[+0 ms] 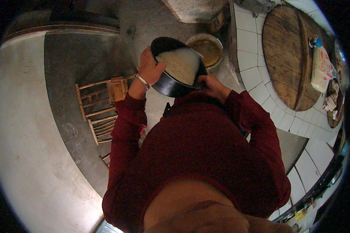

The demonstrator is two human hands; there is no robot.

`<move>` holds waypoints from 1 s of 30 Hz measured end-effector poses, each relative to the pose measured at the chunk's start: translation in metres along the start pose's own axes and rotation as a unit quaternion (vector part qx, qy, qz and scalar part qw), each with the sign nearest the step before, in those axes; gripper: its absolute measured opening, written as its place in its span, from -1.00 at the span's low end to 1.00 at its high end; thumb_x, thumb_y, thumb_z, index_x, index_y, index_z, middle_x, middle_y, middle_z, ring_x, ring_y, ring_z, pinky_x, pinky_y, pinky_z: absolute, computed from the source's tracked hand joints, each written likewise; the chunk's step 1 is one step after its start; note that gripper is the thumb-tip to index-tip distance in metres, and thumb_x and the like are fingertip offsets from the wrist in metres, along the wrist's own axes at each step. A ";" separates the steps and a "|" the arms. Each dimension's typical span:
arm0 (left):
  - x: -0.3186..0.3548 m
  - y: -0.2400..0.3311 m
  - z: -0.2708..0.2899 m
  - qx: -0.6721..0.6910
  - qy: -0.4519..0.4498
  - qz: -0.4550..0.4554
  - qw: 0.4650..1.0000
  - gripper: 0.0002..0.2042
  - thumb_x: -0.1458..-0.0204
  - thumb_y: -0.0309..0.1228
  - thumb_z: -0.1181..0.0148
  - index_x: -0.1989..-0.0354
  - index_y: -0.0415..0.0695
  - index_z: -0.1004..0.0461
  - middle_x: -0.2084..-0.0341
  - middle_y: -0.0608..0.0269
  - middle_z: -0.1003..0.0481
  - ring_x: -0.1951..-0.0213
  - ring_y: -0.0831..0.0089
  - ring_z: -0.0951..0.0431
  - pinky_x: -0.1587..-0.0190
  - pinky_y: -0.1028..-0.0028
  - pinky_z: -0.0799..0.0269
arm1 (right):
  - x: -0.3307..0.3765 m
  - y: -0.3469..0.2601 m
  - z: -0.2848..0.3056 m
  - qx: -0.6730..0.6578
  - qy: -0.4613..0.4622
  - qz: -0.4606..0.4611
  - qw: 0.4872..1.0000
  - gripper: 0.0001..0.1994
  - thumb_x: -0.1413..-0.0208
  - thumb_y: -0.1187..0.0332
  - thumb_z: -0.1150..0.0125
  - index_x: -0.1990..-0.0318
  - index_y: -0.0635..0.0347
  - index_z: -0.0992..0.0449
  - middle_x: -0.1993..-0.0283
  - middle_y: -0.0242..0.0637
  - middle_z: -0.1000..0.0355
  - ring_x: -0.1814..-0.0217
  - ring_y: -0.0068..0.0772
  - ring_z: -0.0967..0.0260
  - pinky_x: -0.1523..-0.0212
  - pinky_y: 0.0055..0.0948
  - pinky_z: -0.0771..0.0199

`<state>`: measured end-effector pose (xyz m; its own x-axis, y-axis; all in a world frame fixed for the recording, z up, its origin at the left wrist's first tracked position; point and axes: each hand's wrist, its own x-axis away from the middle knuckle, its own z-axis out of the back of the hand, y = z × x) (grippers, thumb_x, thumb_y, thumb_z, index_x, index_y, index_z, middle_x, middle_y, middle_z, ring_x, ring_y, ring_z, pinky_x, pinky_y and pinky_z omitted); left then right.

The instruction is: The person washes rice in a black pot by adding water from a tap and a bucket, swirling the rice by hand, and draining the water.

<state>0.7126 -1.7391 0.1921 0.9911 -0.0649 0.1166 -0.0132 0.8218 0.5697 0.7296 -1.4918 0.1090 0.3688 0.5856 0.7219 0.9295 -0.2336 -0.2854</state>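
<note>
Both my hands hold a round black pot (pixel 164 86) in front of my body. My left hand (pixel 149 68) is closed on its left rim, with the thumb over the edge; a light-coloured bangle circles that wrist. At the right side of the pot, my right hand (pixel 214 85) is closed on the edge, its fingertips partly hidden. Inside lies pale, wet-looking rice (pixel 179 68), with a smooth cloudy patch toward the far side. The pot is tilted. Just beyond it on the floor stands a bucket (pixel 221 51) holding murky yellowish-brown liquid, its near left part covered by the pot.
To the right is a white-tiled counter (pixel 249 58) with a large round wooden lid (pixel 282 58). A plastic bag (pixel 322 70) and a crumpled cloth (pixel 331 97) lie beside the lid. Wooden chairs (pixel 95 103) stand at the left, near a pale surface (pixel 23 116).
</note>
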 end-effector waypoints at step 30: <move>-0.013 0.016 0.002 -0.041 -0.030 0.025 0.998 -0.22 0.24 -0.24 -0.06 -0.13 -0.48 0.06 -0.10 -0.32 -0.06 -0.16 -0.10 -0.03 -0.22 0.17 0.09 | -0.017 0.011 0.021 -0.029 -0.023 -0.007 0.999 -0.83 0.01 0.51 0.07 0.22 0.28 -0.34 0.25 -0.17 -0.37 0.17 -0.13 -0.35 0.17 0.08 -0.44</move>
<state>0.6993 -1.7258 0.2012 0.9796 -0.0539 0.1934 -0.0497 0.8680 0.4941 0.7336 -1.4875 0.0803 0.3568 0.6242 0.6951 0.9334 -0.2686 -0.2379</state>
